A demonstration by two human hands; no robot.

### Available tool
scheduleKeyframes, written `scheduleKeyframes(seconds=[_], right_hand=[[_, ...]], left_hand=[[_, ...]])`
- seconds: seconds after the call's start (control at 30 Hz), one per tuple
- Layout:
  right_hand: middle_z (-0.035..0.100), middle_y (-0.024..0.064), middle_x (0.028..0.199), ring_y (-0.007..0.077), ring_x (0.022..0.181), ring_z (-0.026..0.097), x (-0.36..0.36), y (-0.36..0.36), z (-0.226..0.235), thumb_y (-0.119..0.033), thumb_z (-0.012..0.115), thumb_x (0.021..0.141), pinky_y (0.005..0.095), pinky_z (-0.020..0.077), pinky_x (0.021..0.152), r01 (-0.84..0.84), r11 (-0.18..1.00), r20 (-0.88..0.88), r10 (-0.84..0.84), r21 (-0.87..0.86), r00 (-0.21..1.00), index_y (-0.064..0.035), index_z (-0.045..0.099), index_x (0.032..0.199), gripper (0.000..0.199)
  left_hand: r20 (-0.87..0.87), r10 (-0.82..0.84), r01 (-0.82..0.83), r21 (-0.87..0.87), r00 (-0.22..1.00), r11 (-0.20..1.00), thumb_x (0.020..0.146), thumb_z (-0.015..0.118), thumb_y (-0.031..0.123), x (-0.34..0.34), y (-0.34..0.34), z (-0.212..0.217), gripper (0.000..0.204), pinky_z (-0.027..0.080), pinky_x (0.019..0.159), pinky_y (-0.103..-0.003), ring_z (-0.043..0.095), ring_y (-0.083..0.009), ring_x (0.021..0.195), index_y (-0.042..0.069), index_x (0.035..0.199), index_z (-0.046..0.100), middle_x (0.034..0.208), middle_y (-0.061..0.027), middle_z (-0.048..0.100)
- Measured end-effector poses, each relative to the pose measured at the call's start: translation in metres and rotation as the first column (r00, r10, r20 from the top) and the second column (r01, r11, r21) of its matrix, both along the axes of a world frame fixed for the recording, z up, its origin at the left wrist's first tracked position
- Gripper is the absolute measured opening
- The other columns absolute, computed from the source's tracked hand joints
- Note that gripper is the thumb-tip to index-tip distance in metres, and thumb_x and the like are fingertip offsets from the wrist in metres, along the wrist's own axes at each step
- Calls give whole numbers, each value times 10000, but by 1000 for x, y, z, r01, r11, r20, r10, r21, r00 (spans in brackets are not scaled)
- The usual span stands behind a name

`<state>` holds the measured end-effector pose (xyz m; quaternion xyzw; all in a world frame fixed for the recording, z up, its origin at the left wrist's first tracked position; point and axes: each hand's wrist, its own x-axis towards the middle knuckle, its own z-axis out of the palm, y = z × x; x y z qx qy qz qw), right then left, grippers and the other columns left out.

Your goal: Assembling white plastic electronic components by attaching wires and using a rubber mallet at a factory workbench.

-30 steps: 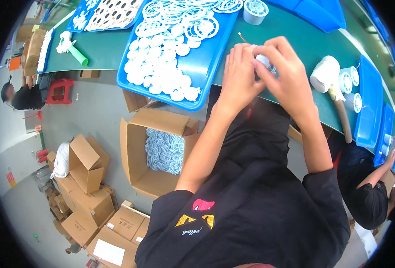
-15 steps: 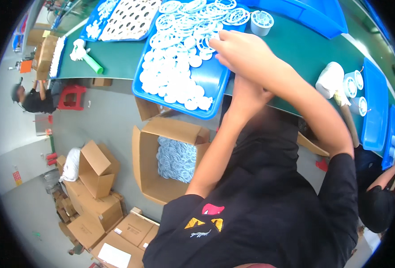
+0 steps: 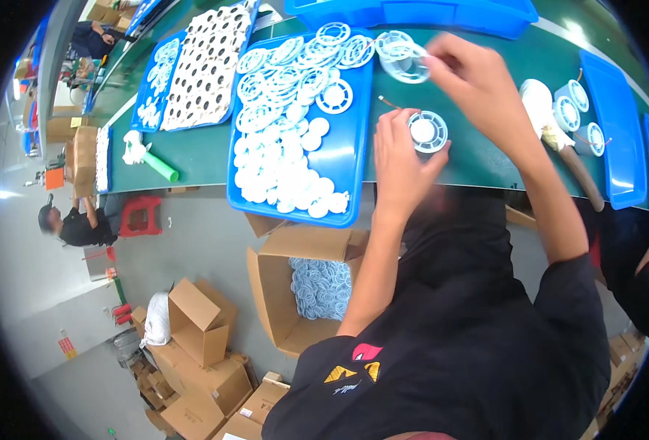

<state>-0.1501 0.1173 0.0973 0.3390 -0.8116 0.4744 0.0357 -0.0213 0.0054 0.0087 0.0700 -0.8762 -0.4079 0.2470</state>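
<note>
open brown carton (image 3: 299, 293) of white discs, stacked cartons (image 3: 200, 352) lower left

Black short-sleeved T-shirt (image 3: 478, 352) (red-and-yellow chest emblem (image 3: 354, 364)), bare forearms.

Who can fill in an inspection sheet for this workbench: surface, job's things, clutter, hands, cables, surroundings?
Surface: green bench, partly bare.
Job's things: white ribbed disc on the bench by the left hand; clear ring at the right hand; blue tray heaped with white discs.
Clutter: green tube, white mallet, small white cups.
Hands: left hand touches the disc; right hand pinches the ring.
Cables: nothing seen.
Surroundings: open cardboard box of pale rings, more cartons, a seated person, red stool.
</note>
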Motion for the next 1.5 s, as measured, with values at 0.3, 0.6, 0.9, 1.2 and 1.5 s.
scheduleKeyframes(seconds=[0.3, 0.6, 0.9, 1.2, 1.5], right_hand=[[549, 186, 599, 322, 552, 582, 53, 59, -56, -224, 705, 1012, 457, 428, 564, 250, 942, 418, -324, 222, 849, 72, 626, 818, 363], [523, 218, 1352, 430, 1035, 692, 38, 44, -65, -135, 768, 907, 487, 589, 834, 212, 950, -165, -176, 228, 970, -39, 536, 1388, 543], [602, 127, 1235, 377, 979, 719, 13, 24, -83, -118, 771, 897, 459, 613, 745, 183, 934, -141, -145, 307, 979, -106, 644, 1316, 438], [640, 120, 1173, 348, 900, 720, 8, 29, -82, -122, 712, 967, 446, 585, 749, -55, 996, -84, 60, 65, 995, -96, 713, 1205, 240], [688, 194, 1103, 341, 935, 691, 49, 34, -69, -105, 607, 1046, 409, 542, 854, -72, 980, 263, 121, -187, 957, 29, 646, 1295, 285]], left_hand=[[-30, 14, -15, -37, 999, 999, 776, 878, 198, 1, -2, -8, 688, 474, 972, -490, 583, -393, 1135, 27, 1356, 548, 1245, -184, 570], [-29, 31, -32, -33, 999, 999, 780, 877, 190, 1, 1, -7, 751, 481, 979, -490, 585, -403, 1160, 26, 1429, 536, 1278, -203, 568], [-13, 56, -56, -54, 998, 997, 768, 877, 180, 3, 3, -8, 765, 485, 970, -483, 597, -397, 1147, 42, 1438, 534, 1279, -191, 581], [-19, 52, -53, -63, 998, 997, 755, 878, 178, 2, 3, -7, 768, 494, 949, -476, 605, -396, 1135, 41, 1429, 536, 1269, -189, 585], [2, 61, -61, -56, 998, 997, 742, 868, 165, 2, 1, -8, 783, 489, 955, -479, 607, -394, 1138, 35, 1434, 526, 1273, -186, 584]])
